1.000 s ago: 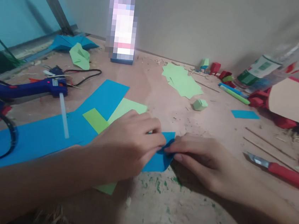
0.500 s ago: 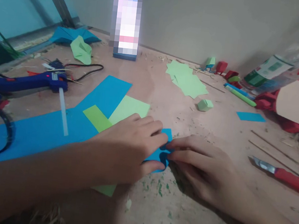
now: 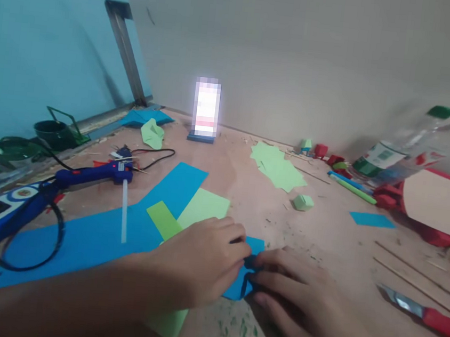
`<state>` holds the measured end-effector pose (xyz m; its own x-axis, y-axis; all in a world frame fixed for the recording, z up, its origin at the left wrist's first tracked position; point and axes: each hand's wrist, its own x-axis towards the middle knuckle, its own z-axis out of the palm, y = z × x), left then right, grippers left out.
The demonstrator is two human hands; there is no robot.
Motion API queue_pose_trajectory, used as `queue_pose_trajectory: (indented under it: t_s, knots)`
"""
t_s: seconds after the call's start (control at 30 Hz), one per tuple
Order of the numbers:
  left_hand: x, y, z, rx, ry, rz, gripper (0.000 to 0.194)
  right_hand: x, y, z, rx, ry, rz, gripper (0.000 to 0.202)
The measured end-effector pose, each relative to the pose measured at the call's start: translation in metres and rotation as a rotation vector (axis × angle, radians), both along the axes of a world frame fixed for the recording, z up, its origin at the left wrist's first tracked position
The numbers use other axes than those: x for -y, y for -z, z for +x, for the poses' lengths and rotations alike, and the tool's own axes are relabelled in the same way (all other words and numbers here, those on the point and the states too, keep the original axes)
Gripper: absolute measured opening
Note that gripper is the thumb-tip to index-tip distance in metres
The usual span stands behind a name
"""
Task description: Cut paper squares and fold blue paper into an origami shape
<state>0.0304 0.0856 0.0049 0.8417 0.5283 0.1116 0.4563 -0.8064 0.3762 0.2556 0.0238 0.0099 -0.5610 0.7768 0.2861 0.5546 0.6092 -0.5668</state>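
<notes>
**Both your hands on the blue paper piece (image 3: 235, 290)**

Your left hand (image 3: 209, 266), fingers curled nearly closed, holds the piece against the surface (image 3: 338, 239); your right hand (image 3: 295, 299) pinches its right edge between fingertips. The glue gun (image 3: 91, 172) lies to the left, the red-handled knife (image 3: 430, 317) to the right.

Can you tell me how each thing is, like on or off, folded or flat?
Left hand, curled on the blue paper
Right hand, touching the blue paper's edge
Blue paper, bent near the right hand
Phone, upright and lit
Glue gun, lying down, glue stick in it; can't tell if hot
Cutter, blade out
Green-capped bottle, looks closed
Little green block, folded
Jagged green paper, flat
</notes>
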Motion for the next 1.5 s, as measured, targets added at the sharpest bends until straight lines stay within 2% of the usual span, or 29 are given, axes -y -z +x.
queue_pose_trajectory:
  t_s: [0.2,0.37,0.5,0.73,0.93,1.27,1.5]
  knots:
    - [0.001,-0.001,0.0,0.017,-0.015,-0.039,0.027,0.002,0.008,0.002,0.035,0.027,0.033,0.019]
    - [0.002,0.002,0.001,0.049,-0.032,-0.077,0.032,-0.001,0.014,0.004,-0.023,0.089,0.092,0.024]
    - [0.004,0.003,0.001,0.056,-0.02,-0.06,0.032,-0.004,0.012,0.004,-0.053,0.124,0.094,0.022]
    - [0.0,0.01,-0.002,0.084,-0.009,0.015,0.035,-0.001,0.007,0.003,0.009,0.077,0.056,0.02]
    - [-0.003,0.006,-0.005,-0.001,-0.035,0.074,0.041,-0.001,0.006,0.004,0.055,0.037,0.034,0.017]
    - [-0.006,0.004,-0.005,-0.127,-0.103,0.022,0.06,0.0,0.009,0.004,0.084,0.014,0.05,0.019]
    - [-0.01,-0.007,-0.008,-0.26,-0.101,-0.088,0.065,-0.002,0.01,0.003,0.12,0.003,0.058,0.019]
